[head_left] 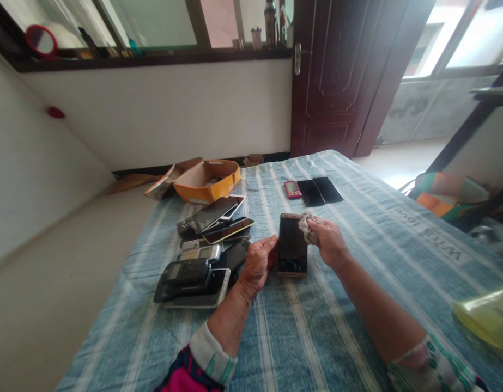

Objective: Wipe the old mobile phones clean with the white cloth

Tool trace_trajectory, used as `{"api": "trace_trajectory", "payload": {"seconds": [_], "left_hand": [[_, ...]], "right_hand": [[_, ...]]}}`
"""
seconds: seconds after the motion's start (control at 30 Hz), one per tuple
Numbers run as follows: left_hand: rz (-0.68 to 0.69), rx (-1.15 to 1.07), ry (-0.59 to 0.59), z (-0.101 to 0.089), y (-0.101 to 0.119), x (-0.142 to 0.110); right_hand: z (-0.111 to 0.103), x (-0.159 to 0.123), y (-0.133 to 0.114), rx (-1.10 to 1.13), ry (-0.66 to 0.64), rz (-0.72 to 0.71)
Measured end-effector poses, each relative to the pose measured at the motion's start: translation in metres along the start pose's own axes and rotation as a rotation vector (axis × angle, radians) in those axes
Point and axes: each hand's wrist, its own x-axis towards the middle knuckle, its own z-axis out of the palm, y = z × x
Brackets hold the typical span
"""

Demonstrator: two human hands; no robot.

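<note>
A smartphone (292,245) with a dark screen and a gold-toned frame is held by its left edge in my left hand (260,261), the fingers partly hidden behind it. My right hand (328,239) pinches a crumpled whitish cloth (308,228) against the phone's upper right corner. Just left of my left hand lies a loose pile of old phones, among them a black handset (188,271), a silver keypad phone (201,253) and a white-framed smartphone (218,288). Beyond the hands, a pink phone (292,189) lies beside two dark phones (320,190) set side by side.
An open orange cardboard box (208,190) stands at the far left edge of the blue striped cloth (271,337) covering the surface. Something yellow and shiny (486,316) lies at the right edge. Behind are a dark red door (337,76) and a window ledge (153,61).
</note>
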Motion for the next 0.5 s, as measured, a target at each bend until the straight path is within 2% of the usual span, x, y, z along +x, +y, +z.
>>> {"api": "trace_trajectory", "payload": {"seconds": [0.27, 0.4, 0.5], "left_hand": [[0.046, -0.060, -0.006, 0.000, 0.002, 0.003], [0.058, -0.056, 0.008, -0.001, 0.001, 0.004], [0.070, -0.044, 0.029, 0.000, 0.001, 0.004]], "right_hand": [[0.015, 0.001, 0.001, -0.157, -0.097, -0.056], [0.015, 0.001, -0.001, -0.165, -0.054, -0.100], [0.016, 0.003, -0.004, -0.182, 0.033, -0.194]]}}
